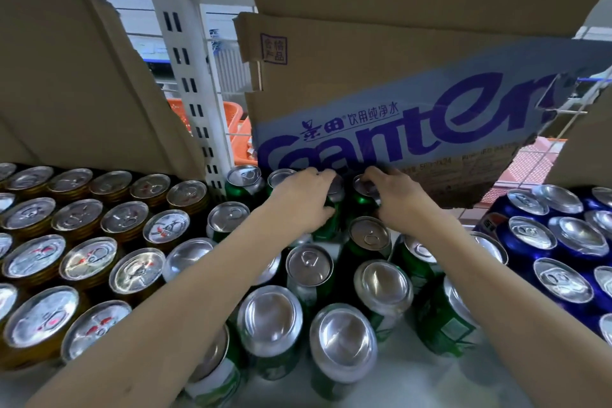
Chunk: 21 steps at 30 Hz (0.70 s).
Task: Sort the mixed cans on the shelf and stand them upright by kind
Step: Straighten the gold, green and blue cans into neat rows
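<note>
- both forearms reach toward 12 o'clock over the shelf [381, 384].
- gold cans [89, 262] stand at 9 o'clock, blue cans [559, 278] at 3, green cans [309, 270] between.
- left hand [303, 200] grips a rear green can [332, 209], axis upright.
- right hand [397, 199] pinches its neighbour can [362, 190]; both hands equally near.
- cardboard box [397, 109] behind holds nothing visible.

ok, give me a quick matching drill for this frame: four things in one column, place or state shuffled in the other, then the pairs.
Things:
1. gold cans
2. blue cans
3. left hand
4. printed carton

Place or state:
A. stands behind the green cans, blue lettering on it
B. block at the right of the shelf
C. grips a green can at the back of the middle group
D. upright rows at the left of the shelf

Pairs: 1-D, 2-B, 3-C, 4-A
</note>
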Each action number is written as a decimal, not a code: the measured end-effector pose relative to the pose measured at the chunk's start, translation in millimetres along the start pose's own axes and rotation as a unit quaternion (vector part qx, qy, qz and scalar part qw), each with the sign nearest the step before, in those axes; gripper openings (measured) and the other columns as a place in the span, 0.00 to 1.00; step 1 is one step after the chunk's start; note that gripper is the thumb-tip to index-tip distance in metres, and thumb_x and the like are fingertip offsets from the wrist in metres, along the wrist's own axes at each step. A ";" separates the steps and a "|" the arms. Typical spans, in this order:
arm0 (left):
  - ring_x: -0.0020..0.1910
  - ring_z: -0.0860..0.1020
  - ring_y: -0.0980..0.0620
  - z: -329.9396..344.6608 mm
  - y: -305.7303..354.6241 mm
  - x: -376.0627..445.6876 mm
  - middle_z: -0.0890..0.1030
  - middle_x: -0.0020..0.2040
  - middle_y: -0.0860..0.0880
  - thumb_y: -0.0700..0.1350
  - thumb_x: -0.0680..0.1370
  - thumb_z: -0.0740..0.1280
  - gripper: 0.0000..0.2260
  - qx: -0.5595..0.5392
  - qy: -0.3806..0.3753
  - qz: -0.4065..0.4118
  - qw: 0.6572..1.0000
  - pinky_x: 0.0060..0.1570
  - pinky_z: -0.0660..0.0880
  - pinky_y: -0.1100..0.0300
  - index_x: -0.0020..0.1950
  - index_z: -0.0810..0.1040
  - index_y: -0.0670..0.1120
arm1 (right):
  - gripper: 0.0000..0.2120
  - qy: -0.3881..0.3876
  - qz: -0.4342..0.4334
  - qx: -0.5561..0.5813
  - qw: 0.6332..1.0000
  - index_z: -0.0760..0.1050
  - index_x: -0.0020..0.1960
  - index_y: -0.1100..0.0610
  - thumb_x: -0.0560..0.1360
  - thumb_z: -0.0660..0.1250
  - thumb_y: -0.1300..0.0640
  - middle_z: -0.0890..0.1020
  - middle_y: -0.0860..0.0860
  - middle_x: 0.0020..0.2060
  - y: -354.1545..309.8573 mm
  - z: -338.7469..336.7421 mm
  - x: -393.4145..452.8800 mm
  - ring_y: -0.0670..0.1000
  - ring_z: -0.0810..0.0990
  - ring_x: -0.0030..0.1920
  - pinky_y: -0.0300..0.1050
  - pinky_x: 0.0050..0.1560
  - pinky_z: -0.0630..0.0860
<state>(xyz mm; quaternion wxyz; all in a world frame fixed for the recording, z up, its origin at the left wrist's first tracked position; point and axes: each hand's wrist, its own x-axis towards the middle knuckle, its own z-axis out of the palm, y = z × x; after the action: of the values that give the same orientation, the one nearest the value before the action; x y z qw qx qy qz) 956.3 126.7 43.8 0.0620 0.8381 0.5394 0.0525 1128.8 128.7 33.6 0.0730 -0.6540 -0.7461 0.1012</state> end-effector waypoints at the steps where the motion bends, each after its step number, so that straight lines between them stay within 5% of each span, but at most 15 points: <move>1: 0.62 0.71 0.44 -4.5 -4.9 -5.9 0.71 0.63 0.44 0.51 0.76 0.66 0.25 -0.006 0.005 0.000 1.000 0.60 0.70 0.51 0.71 0.64 0.45 | 0.24 -0.006 0.010 0.019 1.000 0.65 0.64 0.52 0.70 0.64 0.66 0.70 0.57 0.61 0.0 -2.1 0.6 0.58 0.73 0.54 0.48 0.50 0.73; 4: 0.62 0.71 0.43 -19.9 -26.1 -25.3 0.72 0.61 0.43 0.51 0.76 0.65 0.22 0.012 0.022 -0.017 1.000 0.60 0.69 0.49 0.67 0.69 0.45 | 0.20 -0.005 0.030 0.038 0.999 0.72 0.61 0.53 0.69 0.68 0.58 0.77 0.56 0.56 -5.4 -13.3 1.5 0.55 0.74 0.50 0.43 0.46 0.70; 9: 0.60 0.72 0.45 -39.4 -63.8 -61.9 0.73 0.62 0.45 0.46 0.75 0.65 0.17 -0.026 0.033 -0.057 0.997 0.56 0.69 0.56 0.64 0.73 0.46 | 0.22 0.087 -0.016 0.074 0.993 0.71 0.65 0.54 0.73 0.68 0.50 0.75 0.55 0.59 -54.6 -25.9 -13.6 0.56 0.75 0.57 0.44 0.52 0.69; 15: 0.59 0.72 0.46 -32.5 -92.7 -83.3 0.74 0.54 0.47 0.40 0.73 0.62 0.16 -0.072 -0.054 -0.033 0.995 0.54 0.68 0.60 0.61 0.75 0.45 | 0.24 -0.023 -0.074 0.063 0.995 0.66 0.70 0.51 0.75 0.64 0.50 0.71 0.52 0.65 -112.2 7.6 -28.8 0.55 0.69 0.64 0.50 0.61 0.69; 21: 0.67 0.66 0.50 -28.6 -108.0 -87.3 0.70 0.67 0.47 0.45 0.72 0.66 0.26 -0.129 -0.085 -0.001 0.988 0.63 0.62 0.63 0.70 0.68 0.46 | 0.25 -0.056 -0.062 0.066 0.994 0.64 0.72 0.52 0.75 0.62 0.52 0.68 0.51 0.67 -119.6 14.6 -32.3 0.53 0.67 0.66 0.43 0.63 0.65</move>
<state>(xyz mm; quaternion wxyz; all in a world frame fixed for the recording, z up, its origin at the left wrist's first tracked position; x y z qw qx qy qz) 818.9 92.9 52.8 0.2150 0.8242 0.5214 0.0503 1014.6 81.1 49.7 0.0803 -0.5933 -0.7800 0.1818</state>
